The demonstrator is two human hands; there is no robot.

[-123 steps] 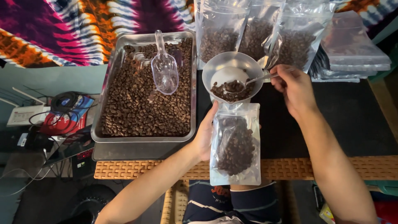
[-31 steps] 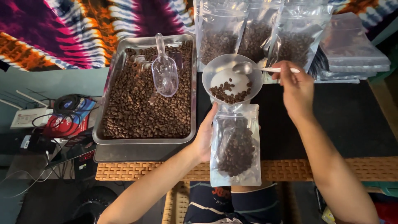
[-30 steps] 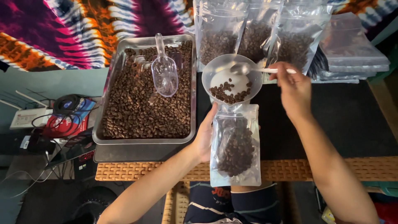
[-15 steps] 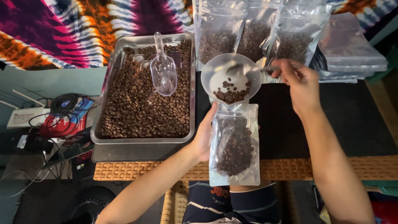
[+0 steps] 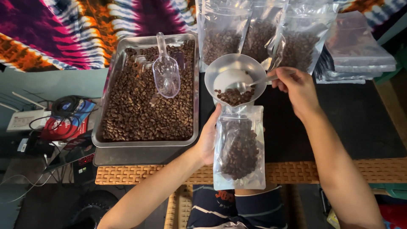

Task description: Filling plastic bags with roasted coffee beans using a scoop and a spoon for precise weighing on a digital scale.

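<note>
The dark counter (image 5: 356, 123) is seen from above, edged at six o'clock by a woven strip. At ten o'clock of its middle a steel tray (image 5: 146, 142) is spread with coffee beans, and a clear plastic scoop (image 5: 166, 74) is laid on them. Three filled clear pouches (image 5: 220, 34) are stood at twelve o'clock, and a stack of flat pouches (image 5: 360, 51) is kept at two o'clock. A clear pouch (image 5: 239, 146), partly filled with beans, is held upright near the centre; it is gripped along its nine o'clock edge by the left hand (image 5: 208, 138), whose fingers are closed around it. A translucent funnel (image 5: 235, 78) is seated in the pouch's mouth, at twelve o'clock of the left hand. A metal spoon (image 5: 254, 82) is pinched by the closed right hand (image 5: 296, 89), at three o'clock of the funnel, its bowl resting among the beans inside.
</note>
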